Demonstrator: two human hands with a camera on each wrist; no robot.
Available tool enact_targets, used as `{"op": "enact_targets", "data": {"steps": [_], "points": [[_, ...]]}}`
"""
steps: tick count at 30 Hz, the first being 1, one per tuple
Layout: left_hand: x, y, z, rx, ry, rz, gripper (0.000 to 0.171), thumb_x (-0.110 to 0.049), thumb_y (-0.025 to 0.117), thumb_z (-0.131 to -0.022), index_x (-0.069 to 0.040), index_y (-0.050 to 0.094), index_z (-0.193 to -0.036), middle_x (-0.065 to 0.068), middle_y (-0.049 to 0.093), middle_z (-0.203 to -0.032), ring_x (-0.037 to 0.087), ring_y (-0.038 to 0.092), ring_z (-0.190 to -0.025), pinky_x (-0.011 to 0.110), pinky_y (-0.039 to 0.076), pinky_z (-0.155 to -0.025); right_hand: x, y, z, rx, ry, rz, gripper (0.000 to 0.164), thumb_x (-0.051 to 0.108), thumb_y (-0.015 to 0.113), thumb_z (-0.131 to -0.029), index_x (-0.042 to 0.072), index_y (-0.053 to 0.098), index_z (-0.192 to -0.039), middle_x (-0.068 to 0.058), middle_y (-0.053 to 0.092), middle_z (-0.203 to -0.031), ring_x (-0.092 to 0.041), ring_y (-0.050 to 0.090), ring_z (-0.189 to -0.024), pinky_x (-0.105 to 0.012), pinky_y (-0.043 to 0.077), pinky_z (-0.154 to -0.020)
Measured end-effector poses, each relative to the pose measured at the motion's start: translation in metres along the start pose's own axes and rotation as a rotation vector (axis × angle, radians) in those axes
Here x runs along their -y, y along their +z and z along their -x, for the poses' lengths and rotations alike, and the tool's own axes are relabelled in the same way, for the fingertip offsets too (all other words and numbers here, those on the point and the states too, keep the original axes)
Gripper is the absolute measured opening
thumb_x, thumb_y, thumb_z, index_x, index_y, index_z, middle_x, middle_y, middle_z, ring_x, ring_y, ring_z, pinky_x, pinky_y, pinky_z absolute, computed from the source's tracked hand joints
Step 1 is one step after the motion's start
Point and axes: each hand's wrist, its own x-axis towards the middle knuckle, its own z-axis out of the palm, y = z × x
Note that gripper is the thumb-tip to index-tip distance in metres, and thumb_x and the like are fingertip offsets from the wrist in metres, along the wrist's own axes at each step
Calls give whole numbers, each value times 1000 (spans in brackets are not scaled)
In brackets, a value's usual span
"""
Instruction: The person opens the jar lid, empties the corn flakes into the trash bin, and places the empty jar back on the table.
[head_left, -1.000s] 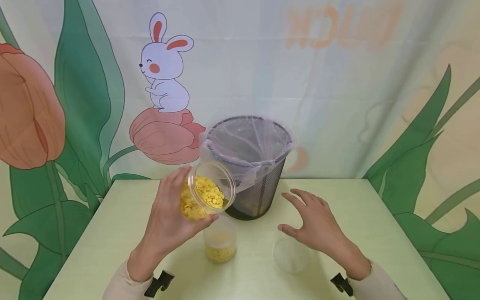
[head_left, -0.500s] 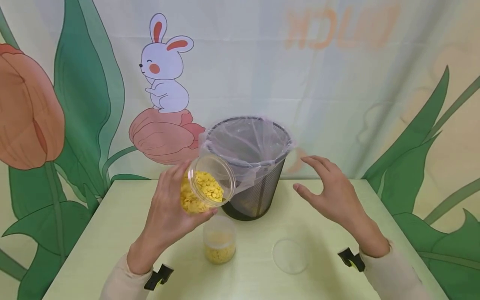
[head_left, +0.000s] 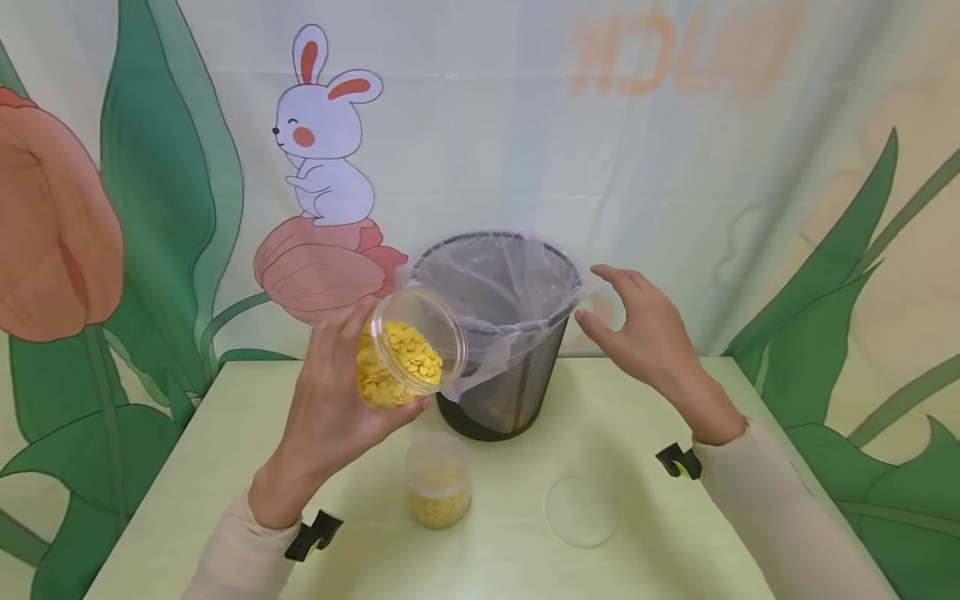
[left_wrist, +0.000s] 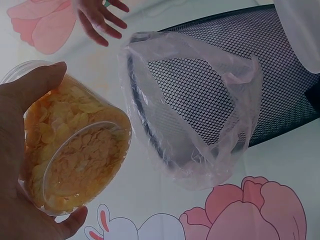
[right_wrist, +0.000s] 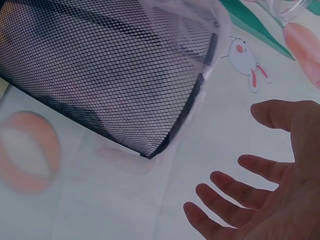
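Observation:
My left hand (head_left: 330,408) grips a clear plastic jar (head_left: 420,342), tilted with its mouth toward the right. Yellow flakes (head_left: 411,354) fill much of it. In the left wrist view, fingers and thumb wrap around the jar (left_wrist: 80,150). Behind and to its right stands a black mesh wastebasket (head_left: 517,375) lined with a thin translucent bag (head_left: 525,275). Beside the basket's right rim hovers my right hand (head_left: 645,333), holding nothing, thumb and fingers spread. The right wrist view shows that hand (right_wrist: 270,185) apart from the basket (right_wrist: 125,65).
A second clear container (head_left: 440,492) with yellow bits in its lower part stands on the pale green table (head_left: 247,433), below the raised jar. A clear round lid (head_left: 581,511) lies to its right. A printed curtain (head_left: 480,125) hangs behind the table.
My right hand has moved up and away from above the lid to beside the basket's right rim. My left hand has raised the tilted jar a little.

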Motion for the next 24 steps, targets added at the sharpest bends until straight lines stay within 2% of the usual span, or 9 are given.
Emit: {"op": "enact_targets", "data": {"steps": [10, 16, 24], "points": [[2, 1, -4, 14, -19, -6, 113, -38, 91, -55, -7, 36, -148, 17, 49, -136, 32, 45, -123, 49, 43, -99, -9, 17, -40, 30, 99, -11, 61, 38, 56, -94, 14, 42, -148, -17, 50, -144, -37, 50, -129, -57, 42, -101], [3, 3, -8, 17, -37, -6, 115, -35, 93, -53, -9, 35, -149, 15, 49, -136, 31, 44, -124, 51, 42, -98, -16, 29, -51, 53, 142, -5, 62, 37, 54, -94, 12, 40, -149, -18, 52, -141, -38, 53, -124, -56, 44, -99], [5, 4, -12, -1, -25, -7, 114, -34, 93, -53, -8, 36, -148, 15, 50, -136, 32, 45, -124, 52, 42, -100, -20, 42, -64, 52, 204, 10, 62, 37, 52, -95, 8, 41, -148, -19, 57, -137, -39, 59, -116, -54, 49, -93]]}}
